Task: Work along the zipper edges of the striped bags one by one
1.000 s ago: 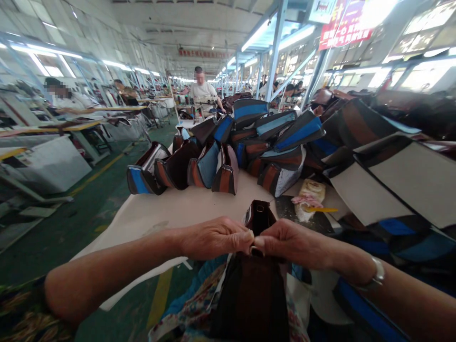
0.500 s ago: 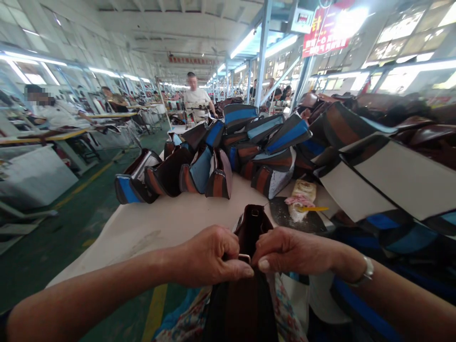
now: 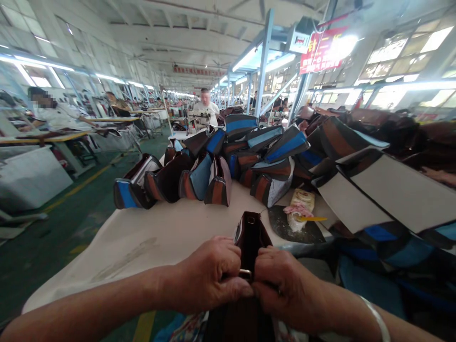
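Observation:
A dark brown, part-made handbag (image 3: 238,320) stands upright in front of me at the table's edge, its mouth spread apart. My left hand (image 3: 213,273) is closed on the near rim, thumb along the edge and fingers curled inside. Against the same rim, just to the right, my right hand (image 3: 285,280) is also closed, thumb and fingers pinching the edge. Between the two hands shows a small metal ring (image 3: 245,274). Another metal ring (image 3: 251,220) sits on the inside of the far end.
Several unfinished bags (image 3: 217,183) with blue and brown stripes lie piled on the pale table (image 3: 171,223). Right of my bag, a paste-smeared container (image 3: 296,223) with a yellow-handled tool (image 3: 313,219) rests on a dark board (image 3: 276,223). Large panels (image 3: 402,190) overhang the right side. Co-workers sit beyond.
Both hands and the bag rim appear slightly lower in view. My right hand's fingers have curled in more tightly at the rim. The co-worker at the back is bent lower.

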A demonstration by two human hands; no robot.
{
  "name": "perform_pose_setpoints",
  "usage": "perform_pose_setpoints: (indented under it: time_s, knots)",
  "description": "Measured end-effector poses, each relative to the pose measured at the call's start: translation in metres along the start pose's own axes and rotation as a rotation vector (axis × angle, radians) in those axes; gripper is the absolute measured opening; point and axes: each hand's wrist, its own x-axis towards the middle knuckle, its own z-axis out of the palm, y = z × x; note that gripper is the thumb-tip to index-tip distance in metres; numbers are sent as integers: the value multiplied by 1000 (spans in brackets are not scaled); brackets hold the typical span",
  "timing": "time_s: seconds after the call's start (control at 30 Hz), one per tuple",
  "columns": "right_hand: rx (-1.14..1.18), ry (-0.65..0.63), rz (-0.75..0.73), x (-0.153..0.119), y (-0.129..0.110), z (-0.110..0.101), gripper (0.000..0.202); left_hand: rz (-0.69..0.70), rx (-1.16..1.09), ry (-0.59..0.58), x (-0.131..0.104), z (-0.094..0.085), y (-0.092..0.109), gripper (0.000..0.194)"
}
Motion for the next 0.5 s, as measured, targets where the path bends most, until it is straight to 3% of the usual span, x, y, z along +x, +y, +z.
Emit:
perform_pose_setpoints:
  time_s: [0.13, 0.27, 0.33, 0.4, 0.43, 0.5]
  knots:
    - [43, -194, 78, -3, 48, -39, 50, 9, -61, 6, 1, -15, -9, 45]
    - [-275, -216, 205, -4, 91, -54, 40, -31, 28, 5, -2, -67, -34, 41]
    - [-369, -225, 219, 0, 88, -47, 23, -73, 53, -43, -3, -100, -45, 42]
    - [-408, -267, 201, 10, 70, -37, 25, -158, 170, -38, -3, -122, -47, 42]
    - [-403, -295, 182, 17, 58, -33, 28, -191, 274, 45, -2, -125, -44, 42]
    - [-364, -345, 145, 35, 35, -26, 30, -204, 431, 259, 4, -111, -33, 45]
